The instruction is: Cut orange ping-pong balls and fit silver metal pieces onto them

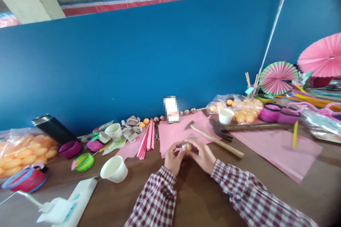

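Over the front edge of a pink paper sheet (170,138), I pinch a small silver-and-orange ball (188,146) between both hands. Its left side looks silvery and its right side orange; I cannot tell whether it is one piece or two pressed together. My left hand (173,158) closes on it from the left with thumb and fingertips. From the right, my right hand (203,154) grips it the same way. Just beyond the fingers lies a small shiny piece (191,136). A hammer (213,138) with a wooden handle rests close to my right hand.
A second, dark-headed hammer (253,127) lies farther right. White bowls (114,170), bags of orange balls (29,152), folded pink paper strips (146,140) and a power strip (82,195) surround the work area. Shiny balls (193,110) line the blue partition (149,60).
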`<action>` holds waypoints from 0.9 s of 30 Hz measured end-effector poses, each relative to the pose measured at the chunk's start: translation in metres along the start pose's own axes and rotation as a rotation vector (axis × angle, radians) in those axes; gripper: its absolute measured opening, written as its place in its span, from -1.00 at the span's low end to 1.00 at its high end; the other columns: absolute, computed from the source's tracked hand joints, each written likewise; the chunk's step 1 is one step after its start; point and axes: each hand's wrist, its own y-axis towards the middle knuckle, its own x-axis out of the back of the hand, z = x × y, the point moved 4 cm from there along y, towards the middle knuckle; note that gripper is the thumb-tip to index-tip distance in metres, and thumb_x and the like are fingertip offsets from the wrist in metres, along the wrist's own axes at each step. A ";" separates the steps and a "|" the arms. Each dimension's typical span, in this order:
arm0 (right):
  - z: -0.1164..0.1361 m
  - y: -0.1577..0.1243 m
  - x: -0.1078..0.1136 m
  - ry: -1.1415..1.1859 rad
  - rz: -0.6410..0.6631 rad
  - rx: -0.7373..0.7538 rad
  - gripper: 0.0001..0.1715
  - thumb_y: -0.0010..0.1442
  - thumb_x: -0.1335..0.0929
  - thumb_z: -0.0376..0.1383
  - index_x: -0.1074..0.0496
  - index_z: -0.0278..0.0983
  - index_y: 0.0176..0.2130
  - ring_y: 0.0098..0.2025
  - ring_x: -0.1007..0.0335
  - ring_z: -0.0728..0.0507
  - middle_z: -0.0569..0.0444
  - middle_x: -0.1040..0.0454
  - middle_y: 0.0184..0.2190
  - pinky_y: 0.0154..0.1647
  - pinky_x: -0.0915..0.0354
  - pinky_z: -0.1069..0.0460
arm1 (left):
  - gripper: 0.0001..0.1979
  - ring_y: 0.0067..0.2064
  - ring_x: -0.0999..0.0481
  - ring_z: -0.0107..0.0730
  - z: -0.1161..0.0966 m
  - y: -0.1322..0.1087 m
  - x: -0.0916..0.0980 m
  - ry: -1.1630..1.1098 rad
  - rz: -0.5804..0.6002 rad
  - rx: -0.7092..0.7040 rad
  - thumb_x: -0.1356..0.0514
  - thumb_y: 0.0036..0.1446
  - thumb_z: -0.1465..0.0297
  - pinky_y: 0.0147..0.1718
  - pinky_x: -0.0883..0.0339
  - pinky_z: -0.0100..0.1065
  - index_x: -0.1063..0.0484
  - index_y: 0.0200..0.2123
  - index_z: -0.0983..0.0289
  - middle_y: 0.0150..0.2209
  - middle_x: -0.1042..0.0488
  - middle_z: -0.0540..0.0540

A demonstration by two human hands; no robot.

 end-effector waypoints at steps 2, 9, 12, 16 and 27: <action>-0.001 0.000 -0.001 -0.005 0.007 -0.012 -0.58 0.03 -0.29 -0.34 -0.26 -0.21 -0.06 -0.14 -0.32 -0.11 0.01 -0.38 -0.15 -0.12 -0.27 -0.04 | -0.64 -0.28 -0.48 -0.30 0.000 0.000 0.000 -0.012 0.004 0.001 -0.18 -0.08 0.29 -0.32 -0.40 -0.29 -0.33 -0.19 0.34 -0.27 -0.46 0.17; -0.003 -0.002 0.000 -0.131 0.017 -0.024 -0.59 0.05 -0.25 -0.37 -0.19 -0.20 -0.06 -0.22 -0.34 -0.09 0.03 -0.39 -0.22 -0.21 -0.29 0.01 | -0.61 -0.21 -0.46 -0.29 -0.007 -0.001 -0.004 -0.064 0.056 0.018 -0.19 -0.09 0.30 -0.28 -0.38 -0.31 -0.30 -0.15 0.31 -0.16 -0.42 0.20; -0.001 -0.003 0.001 -0.193 0.022 0.009 -0.60 0.05 -0.24 -0.40 -0.21 -0.20 -0.07 -0.16 -0.31 -0.09 0.04 -0.37 -0.18 -0.15 -0.26 -0.01 | -0.61 -0.16 -0.44 -0.28 -0.007 -0.001 -0.005 -0.040 0.062 -0.003 -0.21 -0.10 0.32 -0.21 -0.34 -0.30 -0.32 -0.15 0.32 -0.17 -0.45 0.19; -0.001 -0.003 0.001 -0.228 0.011 0.047 -0.58 0.05 -0.25 -0.39 -0.22 -0.19 -0.05 -0.14 -0.30 -0.09 0.05 -0.37 -0.18 -0.13 -0.25 -0.02 | -0.61 -0.18 -0.44 -0.27 -0.002 0.000 -0.003 -0.002 0.048 -0.008 -0.19 -0.09 0.30 -0.22 -0.34 -0.26 -0.33 -0.15 0.33 -0.20 -0.46 0.18; -0.006 -0.003 -0.002 -0.257 0.001 0.077 -0.54 0.04 -0.26 -0.37 -0.20 -0.20 -0.02 -0.12 -0.30 -0.09 0.03 -0.37 -0.14 -0.12 -0.27 -0.02 | -0.65 -0.21 -0.46 -0.27 -0.001 0.002 -0.003 0.007 0.038 -0.014 -0.17 -0.07 0.31 -0.23 -0.35 -0.25 -0.34 -0.17 0.34 -0.24 -0.47 0.18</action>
